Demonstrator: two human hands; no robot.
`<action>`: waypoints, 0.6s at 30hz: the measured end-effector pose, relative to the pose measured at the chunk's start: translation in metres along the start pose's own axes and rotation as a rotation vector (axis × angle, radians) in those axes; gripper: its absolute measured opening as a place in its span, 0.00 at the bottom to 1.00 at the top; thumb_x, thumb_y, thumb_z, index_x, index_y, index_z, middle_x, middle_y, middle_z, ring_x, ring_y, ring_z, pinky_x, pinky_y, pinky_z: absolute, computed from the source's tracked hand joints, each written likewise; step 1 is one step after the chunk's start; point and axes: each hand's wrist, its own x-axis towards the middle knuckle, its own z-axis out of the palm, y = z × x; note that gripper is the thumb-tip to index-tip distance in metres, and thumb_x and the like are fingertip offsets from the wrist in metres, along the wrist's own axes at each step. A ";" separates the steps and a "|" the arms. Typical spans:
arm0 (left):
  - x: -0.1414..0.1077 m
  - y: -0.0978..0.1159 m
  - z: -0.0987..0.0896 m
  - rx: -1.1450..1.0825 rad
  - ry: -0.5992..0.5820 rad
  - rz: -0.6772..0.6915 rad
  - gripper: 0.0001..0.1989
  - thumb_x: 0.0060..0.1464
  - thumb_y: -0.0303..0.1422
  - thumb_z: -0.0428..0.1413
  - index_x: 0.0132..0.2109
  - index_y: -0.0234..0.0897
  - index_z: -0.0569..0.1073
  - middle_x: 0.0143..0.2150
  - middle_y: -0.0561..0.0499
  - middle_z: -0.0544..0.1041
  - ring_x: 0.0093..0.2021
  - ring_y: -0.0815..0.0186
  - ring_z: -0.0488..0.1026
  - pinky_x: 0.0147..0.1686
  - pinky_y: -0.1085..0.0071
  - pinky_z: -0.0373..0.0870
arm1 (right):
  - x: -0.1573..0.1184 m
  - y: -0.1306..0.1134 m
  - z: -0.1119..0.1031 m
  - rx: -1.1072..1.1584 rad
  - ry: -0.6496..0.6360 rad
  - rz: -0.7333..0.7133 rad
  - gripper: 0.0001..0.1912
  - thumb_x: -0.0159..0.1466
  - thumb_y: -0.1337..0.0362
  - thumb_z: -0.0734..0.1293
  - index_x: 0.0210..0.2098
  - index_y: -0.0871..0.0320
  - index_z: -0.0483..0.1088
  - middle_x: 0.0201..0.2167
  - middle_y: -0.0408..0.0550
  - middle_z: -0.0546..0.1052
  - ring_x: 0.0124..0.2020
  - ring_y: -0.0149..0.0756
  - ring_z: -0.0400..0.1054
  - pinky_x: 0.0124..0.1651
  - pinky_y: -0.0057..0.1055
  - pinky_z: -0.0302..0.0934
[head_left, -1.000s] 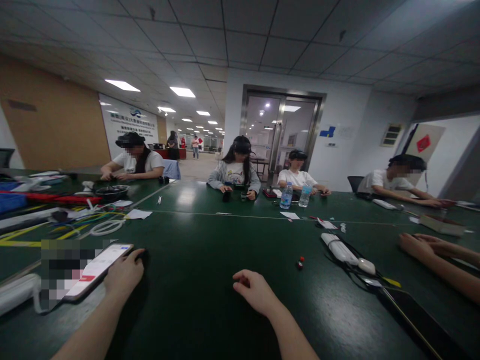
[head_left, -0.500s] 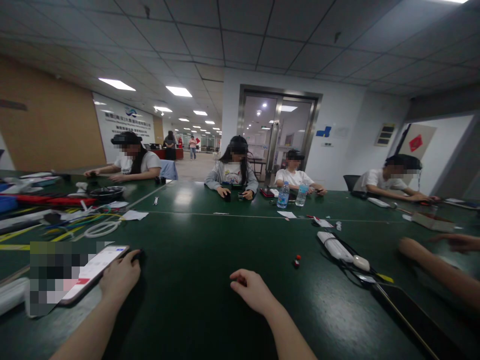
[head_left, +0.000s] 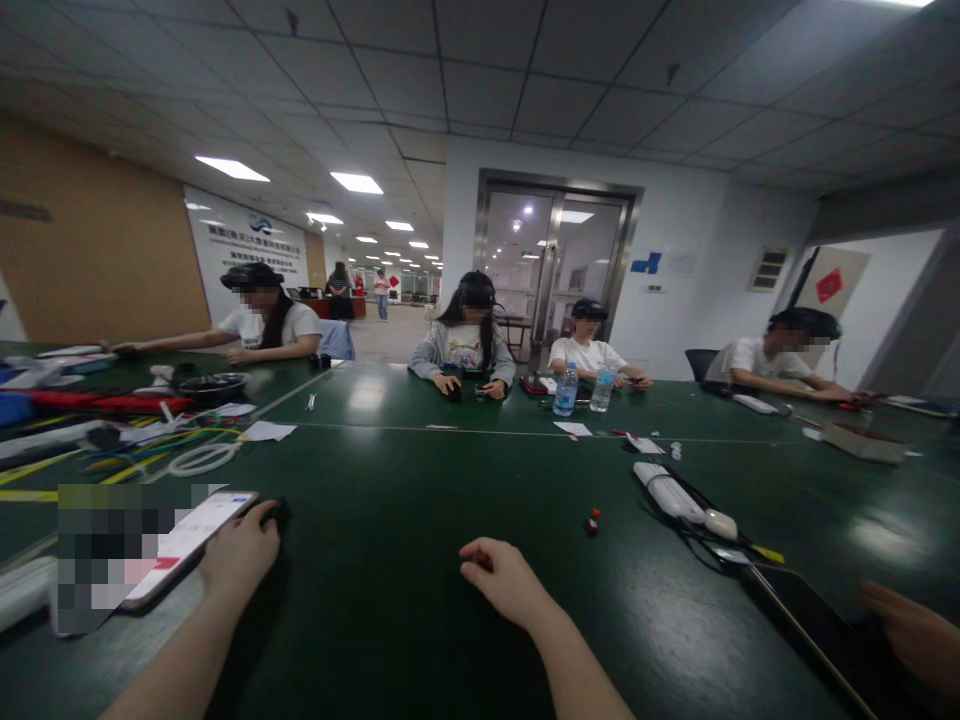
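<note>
Beside a lit phone (head_left: 202, 540), my left hand (head_left: 241, 552) rests on the green table (head_left: 375, 600) with its fingers bent. At its fingertips is a small black object (head_left: 279, 512), too dark to name; the hand appears closed on it. The phone's lower left part is blurred out. My right hand (head_left: 504, 578) lies on the table near the middle, its fingers loosely curled in and nothing visible in them. A small red and dark item (head_left: 593, 521) sits to the right of that hand, apart from it.
To the right are a white power strip (head_left: 667, 492) with black cable, a dark flat panel (head_left: 825, 620) and a co-worker's hand (head_left: 919, 630). Cables and tools crowd the left. Two water bottles (head_left: 565, 390) stand farther back, before several seated people.
My two hands stay where they were. The co-worker's arms at the right edge have drawn back, leaving one blurred hand lower down. The person at far left has stretched an arm leftward.
</note>
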 end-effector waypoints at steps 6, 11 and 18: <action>-0.001 0.001 -0.002 -0.007 -0.018 -0.017 0.23 0.53 0.38 0.42 0.56 0.42 0.64 0.54 0.41 0.67 0.50 0.44 0.66 0.43 0.55 0.67 | -0.002 -0.001 -0.001 0.017 -0.010 0.006 0.14 0.59 0.61 0.62 0.45 0.50 0.68 0.39 0.43 0.71 0.40 0.35 0.66 0.41 0.31 0.61; -0.002 0.003 -0.003 -0.007 -0.035 -0.026 0.23 0.54 0.37 0.41 0.55 0.43 0.65 0.55 0.40 0.66 0.51 0.44 0.65 0.43 0.55 0.66 | -0.003 -0.003 -0.002 -0.001 -0.010 0.016 0.14 0.59 0.61 0.62 0.44 0.51 0.68 0.39 0.43 0.71 0.41 0.35 0.66 0.42 0.32 0.61; -0.004 0.003 -0.005 -0.023 -0.025 -0.003 0.23 0.52 0.37 0.44 0.55 0.43 0.66 0.54 0.41 0.67 0.51 0.45 0.66 0.44 0.54 0.66 | -0.003 -0.002 -0.001 0.010 -0.018 0.020 0.15 0.59 0.61 0.62 0.45 0.51 0.67 0.40 0.43 0.71 0.41 0.36 0.66 0.41 0.32 0.60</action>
